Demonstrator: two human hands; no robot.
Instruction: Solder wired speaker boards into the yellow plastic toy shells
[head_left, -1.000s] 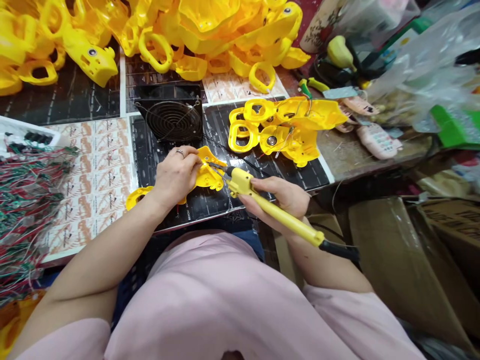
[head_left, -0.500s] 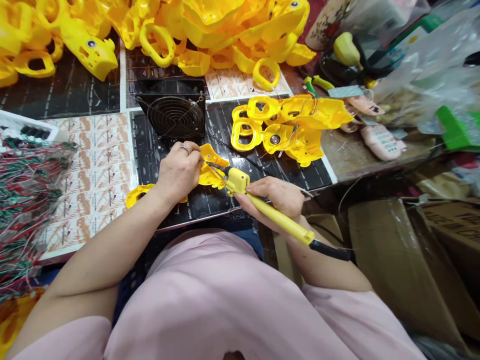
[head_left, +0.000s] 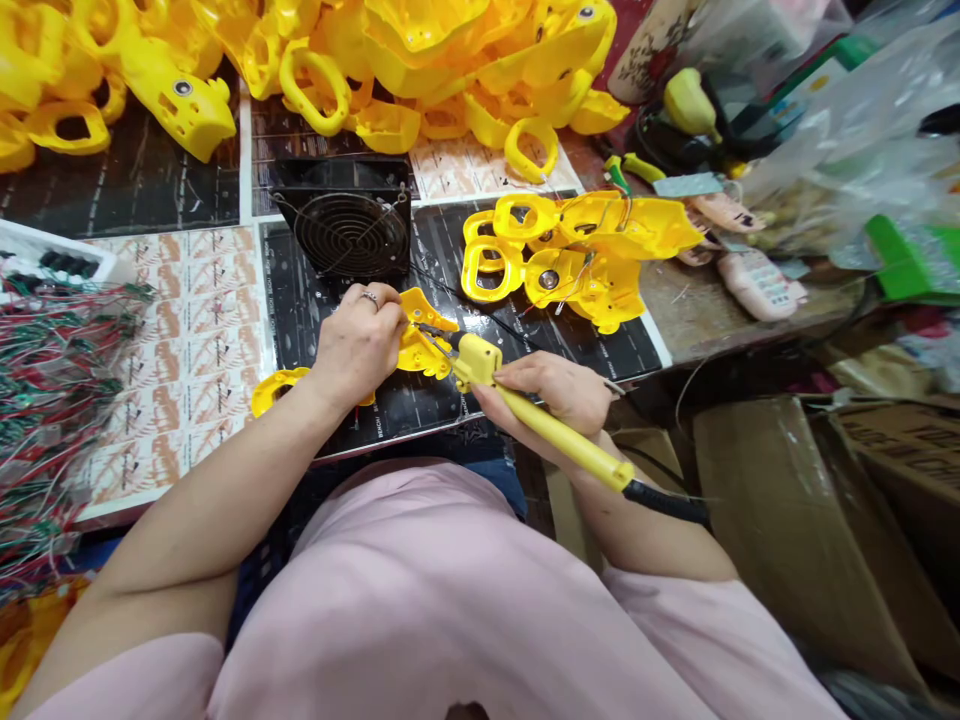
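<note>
My right hand [head_left: 555,392] is wrapped round a yellow soldering iron [head_left: 559,432] with a black cable sleeve at its rear end. The iron's tip reaches into an open yellow plastic toy shell [head_left: 421,352] on the bench. Over that shell's left part lies my left hand [head_left: 364,335], fingers bent and closed, a ring on one of them. The hand covers what its fingertips hold, though they press at the shell right beside the iron's tip. The shell's loop handle [head_left: 276,388] pokes out left of my wrist.
A black fan [head_left: 352,225] stands behind my left hand. Open yellow shells with wires [head_left: 585,265] lie to the right, more yellow shells [head_left: 420,60] at the back. Red and green wired parts [head_left: 60,400] fill the left side. Cardboard boxes [head_left: 780,520] stand below right.
The soldering iron and my right hand have shifted very slightly toward the right. My left hand and the shell stay in place.
</note>
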